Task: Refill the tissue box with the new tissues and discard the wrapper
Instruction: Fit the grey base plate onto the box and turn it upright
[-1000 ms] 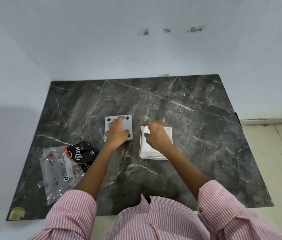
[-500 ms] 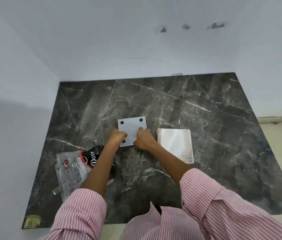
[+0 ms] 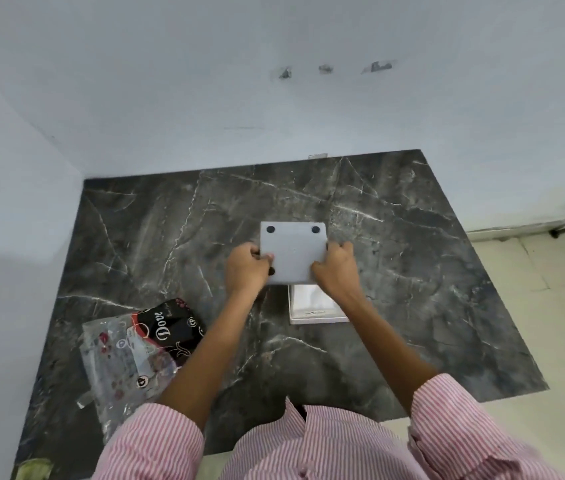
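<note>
A flat grey square base plate (image 3: 293,252) with black round feet at its corners is held above the dark marble table (image 3: 412,289). My left hand (image 3: 246,270) grips its left edge and my right hand (image 3: 336,268) grips its right edge. Under the plate's near side sits the white tissue box (image 3: 312,308), open side up, with white tissues inside; the plate and my right wrist hide much of it. The torn clear-and-black tissue wrapper (image 3: 142,344) lies crumpled on the table at the near left.
White walls close off the table at the back and the left. The table's right edge drops to a pale tiled floor (image 3: 558,323). A yellowish scrap (image 3: 33,469) lies at the table's near left corner. My striped sleeves fill the bottom of the view.
Both hands have lifted the grey plate off the table and carried it to the right, over the far part of the white box. The camera view has shifted too.
</note>
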